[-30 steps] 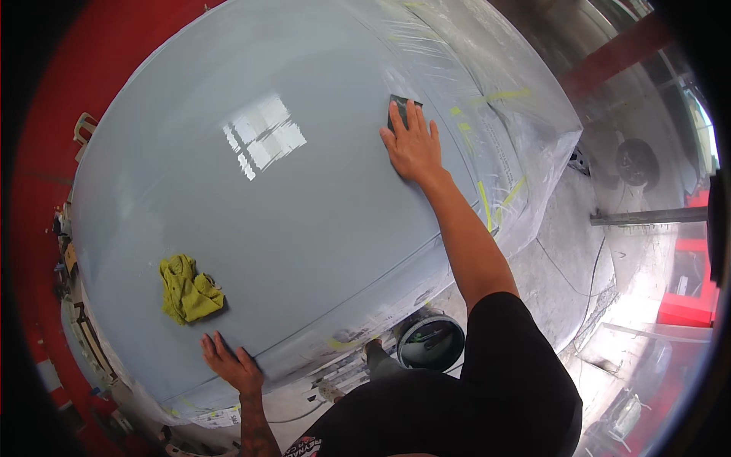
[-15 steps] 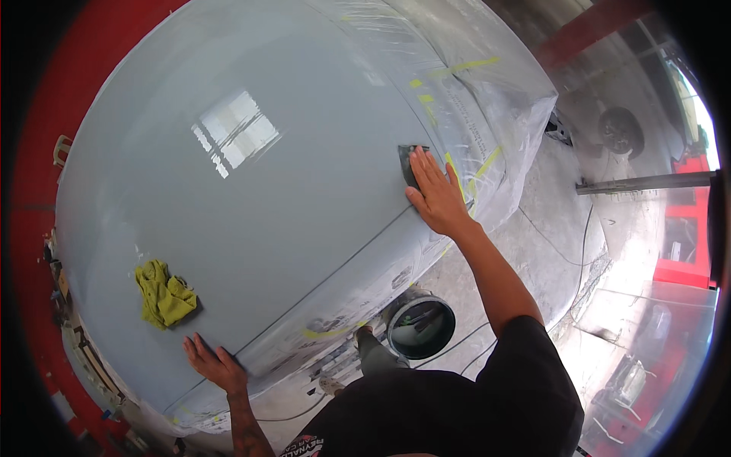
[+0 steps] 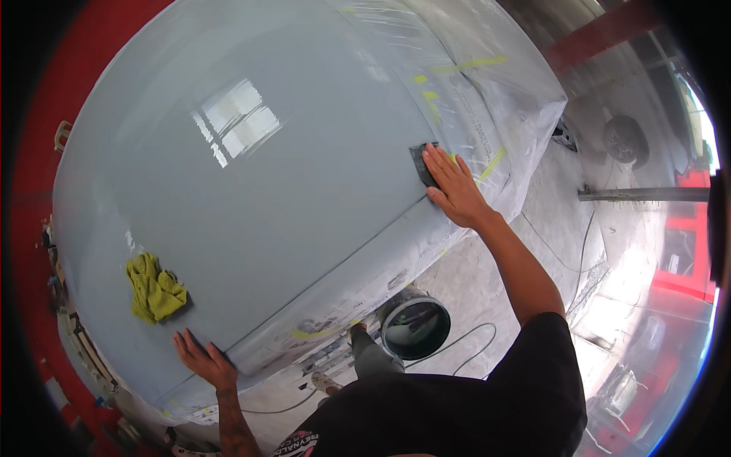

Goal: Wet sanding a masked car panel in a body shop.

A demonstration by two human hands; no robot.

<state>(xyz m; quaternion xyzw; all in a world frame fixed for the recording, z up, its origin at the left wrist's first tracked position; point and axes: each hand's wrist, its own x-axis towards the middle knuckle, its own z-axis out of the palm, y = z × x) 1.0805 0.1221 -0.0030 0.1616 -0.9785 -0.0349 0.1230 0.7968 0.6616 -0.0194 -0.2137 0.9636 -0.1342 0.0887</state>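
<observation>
A broad grey car panel (image 3: 289, 206), wet and glossy with a window's reflection on it, spreads out in front of me. Near its right edge my right hand (image 3: 460, 192) lies with straight fingers on a dark sheet of sandpaper (image 3: 421, 165), pressing it against the surface. Part of the sheet is hidden beneath the fingers. My left hand (image 3: 207, 361) rests on the panel's near left part, fingers apart and holding nothing. Just beyond it lies a crumpled yellow-green cloth (image 3: 154, 291), not touched by either hand.
Clear plastic sheeting (image 3: 525, 87) with yellow tape strips (image 3: 495, 164) covers the car along the right. A dark bucket (image 3: 387, 335) with liquid stands on the floor by my feet. A thin hose (image 3: 487, 346) trails across the concrete. A metal bar (image 3: 643, 195) juts in at the right.
My right hand and the sandpaper have shifted slightly to the right along the panel's edge. My left hand stays at the same spot near the cloth; the view has shifted a little.
</observation>
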